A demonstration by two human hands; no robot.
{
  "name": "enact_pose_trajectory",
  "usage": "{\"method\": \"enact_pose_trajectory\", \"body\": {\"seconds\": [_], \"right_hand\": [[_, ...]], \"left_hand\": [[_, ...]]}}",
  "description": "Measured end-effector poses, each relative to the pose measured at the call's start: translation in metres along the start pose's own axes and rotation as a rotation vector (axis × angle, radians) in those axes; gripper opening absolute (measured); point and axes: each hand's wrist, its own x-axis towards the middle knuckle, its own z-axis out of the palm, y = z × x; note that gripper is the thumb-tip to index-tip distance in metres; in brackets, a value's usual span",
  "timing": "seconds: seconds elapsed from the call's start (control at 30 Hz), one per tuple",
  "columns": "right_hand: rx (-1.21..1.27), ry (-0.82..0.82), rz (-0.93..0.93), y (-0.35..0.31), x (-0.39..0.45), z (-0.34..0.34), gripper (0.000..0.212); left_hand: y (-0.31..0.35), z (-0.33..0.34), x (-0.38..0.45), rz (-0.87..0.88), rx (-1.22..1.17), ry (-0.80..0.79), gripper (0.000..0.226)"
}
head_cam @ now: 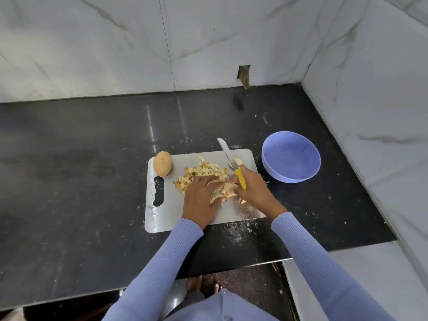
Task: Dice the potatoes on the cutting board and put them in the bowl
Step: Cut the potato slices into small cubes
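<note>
Black counter (92,181) | potato dice (203,171) pale, heaped | left hand (200,200) spread over them | right hand (251,188) clasping knife (231,163)

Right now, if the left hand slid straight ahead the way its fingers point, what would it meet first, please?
The left hand points up and right across the cutting board, so it would likely push first into the diced potato pile under its fingertips; the right hand is close beside.

Your sleeves (159,258): long, pale lilac-blue, fine ribbed knit, snug to wrists, cuffs plain. Your left hand (201,198) and right hand (253,188) bare, ungloved. Your garment front (222,306): same lilac-blue, small buttons at lower edge.
</note>
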Motion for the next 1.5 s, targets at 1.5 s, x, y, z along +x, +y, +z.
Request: {"method": "enact_pose_trajectory", "body": {"seconds": [1.5], "right_hand": [[-0.129, -0.069, 0.276, 0.01, -0.026, -0.012, 0.052]], "left_hand": [[-0.018, -0.015, 0.015, 0.016, -0.055, 0.089, 0.021]]}}
